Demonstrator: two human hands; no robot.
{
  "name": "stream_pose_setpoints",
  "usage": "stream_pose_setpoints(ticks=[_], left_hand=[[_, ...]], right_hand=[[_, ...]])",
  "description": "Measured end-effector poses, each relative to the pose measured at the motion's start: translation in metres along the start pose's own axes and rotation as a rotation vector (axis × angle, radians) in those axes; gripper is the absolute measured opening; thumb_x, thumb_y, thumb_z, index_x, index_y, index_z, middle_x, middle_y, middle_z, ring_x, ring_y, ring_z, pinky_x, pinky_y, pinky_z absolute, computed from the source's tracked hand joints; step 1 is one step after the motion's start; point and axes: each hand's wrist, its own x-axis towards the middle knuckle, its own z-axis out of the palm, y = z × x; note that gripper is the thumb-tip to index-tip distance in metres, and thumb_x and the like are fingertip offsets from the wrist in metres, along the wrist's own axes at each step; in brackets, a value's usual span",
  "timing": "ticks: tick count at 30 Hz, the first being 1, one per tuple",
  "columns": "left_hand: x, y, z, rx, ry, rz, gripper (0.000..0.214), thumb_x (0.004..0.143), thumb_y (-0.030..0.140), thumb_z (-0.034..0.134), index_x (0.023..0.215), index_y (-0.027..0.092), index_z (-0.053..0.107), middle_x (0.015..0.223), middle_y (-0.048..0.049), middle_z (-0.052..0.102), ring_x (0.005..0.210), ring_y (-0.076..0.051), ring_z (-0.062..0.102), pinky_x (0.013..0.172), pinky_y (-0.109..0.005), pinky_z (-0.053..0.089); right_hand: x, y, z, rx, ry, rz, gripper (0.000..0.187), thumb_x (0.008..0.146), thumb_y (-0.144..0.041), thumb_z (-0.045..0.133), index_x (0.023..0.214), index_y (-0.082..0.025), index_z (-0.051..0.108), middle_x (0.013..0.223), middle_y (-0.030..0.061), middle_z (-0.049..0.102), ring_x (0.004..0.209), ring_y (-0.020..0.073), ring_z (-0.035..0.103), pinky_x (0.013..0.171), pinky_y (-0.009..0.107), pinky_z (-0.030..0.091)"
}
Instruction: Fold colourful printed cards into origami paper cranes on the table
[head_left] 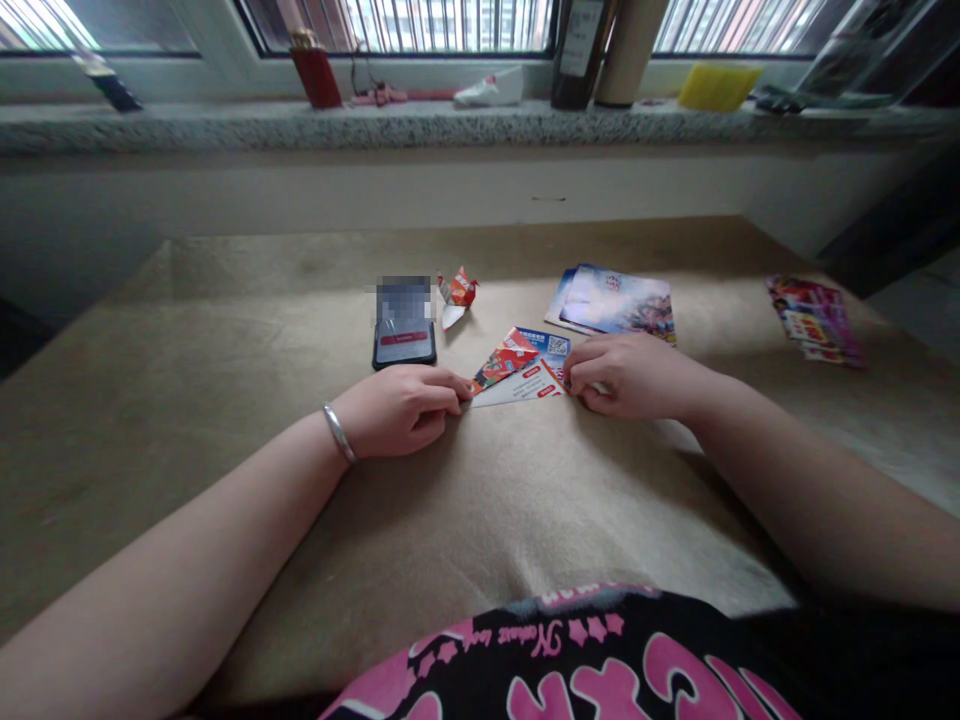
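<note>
The folded leaflet (517, 378) lies on the cloth-covered table (480, 530), between the person's two hands. The left hand (409, 408), a silver bangle (340, 433) at its wrist, pinches the leaflet's pointed left end; the right hand (626, 375) has its curled fingers closed on the opposite edge, though its fingertips are hard to make out. Beyond the left hand lies a phone (405, 345), with a small folded red-and-white paper figure (458, 292) just beside it. Glossy sheets (619, 300) lie beyond the right hand; colourful cards (814, 322) lie farther right.

Daylight from windows (450, 28); table (255, 310) dim, shadows soft; edges stretched.
</note>
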Motion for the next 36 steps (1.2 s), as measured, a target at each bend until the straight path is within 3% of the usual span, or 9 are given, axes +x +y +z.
stream_pose_setpoints(ticks=[10,13,19,22,30,36], left_hand=[[0.0,0.004,-0.003,-0.019,-0.021,-0.026,0.018,0.076,0.008,0.043,0.074,0.015,0.059,0.103,-0.0078,0.066,0.1,-0.016,0.063,0.083,-0.027,0.053],[0.0,0.004,0.0,0.049,-0.026,-0.031,0.019,0.077,0.008,0.043,0.078,0.016,0.061,0.103,-0.0079,0.066,0.099,-0.017,0.063,0.083,-0.028,0.052],[0.004,0.004,0.005,0.164,0.022,-0.014,0.025,0.087,0.014,0.041,0.092,0.016,0.065,0.091,-0.0077,0.065,0.082,-0.015,0.06,0.074,-0.026,0.05],[0.006,0.008,0.005,0.187,0.023,0.022,0.027,0.09,0.017,0.04,0.096,0.017,0.066,0.082,-0.0065,0.063,0.076,-0.014,0.056,0.07,-0.025,0.048],[0.008,0.015,0.009,0.153,0.06,0.017,0.028,0.093,0.024,0.042,0.113,0.019,0.062,0.085,-0.0057,0.066,0.078,-0.014,0.059,0.071,-0.025,0.049],[0.011,0.021,0.013,0.101,0.122,-0.019,0.025,0.093,0.023,0.043,0.106,0.017,0.063,0.093,-0.0072,0.067,0.081,-0.013,0.062,0.074,-0.025,0.051]], right_hand=[[0.006,-0.009,0.01,-0.037,0.057,0.112,0.013,0.075,-0.016,0.05,0.076,-0.02,0.062,0.084,0.0042,0.067,0.081,0.0182,0.06,0.071,0.029,0.044],[0.011,-0.013,0.015,-0.068,0.102,0.185,0.019,0.083,-0.028,0.049,0.092,-0.019,0.063,0.1,0.0075,0.066,0.09,0.0209,0.06,0.076,0.032,0.046],[0.014,-0.018,0.017,-0.101,0.111,0.209,0.044,0.083,-0.048,0.054,0.116,-0.019,0.058,0.114,0.0086,0.064,0.099,0.0259,0.057,0.083,0.039,0.046],[0.015,-0.02,0.017,-0.086,0.121,0.203,0.043,0.085,-0.044,0.053,0.119,-0.019,0.058,0.116,0.0082,0.064,0.102,0.0257,0.056,0.086,0.039,0.046],[0.022,-0.019,0.025,-0.029,0.164,0.154,0.036,0.092,-0.032,0.043,0.121,-0.017,0.057,0.116,0.009,0.065,0.105,0.0233,0.056,0.093,0.039,0.043],[0.024,-0.015,0.027,0.032,0.164,0.129,0.035,0.09,-0.025,0.045,0.122,-0.02,0.058,0.117,0.0085,0.064,0.106,0.0238,0.055,0.094,0.041,0.043]])
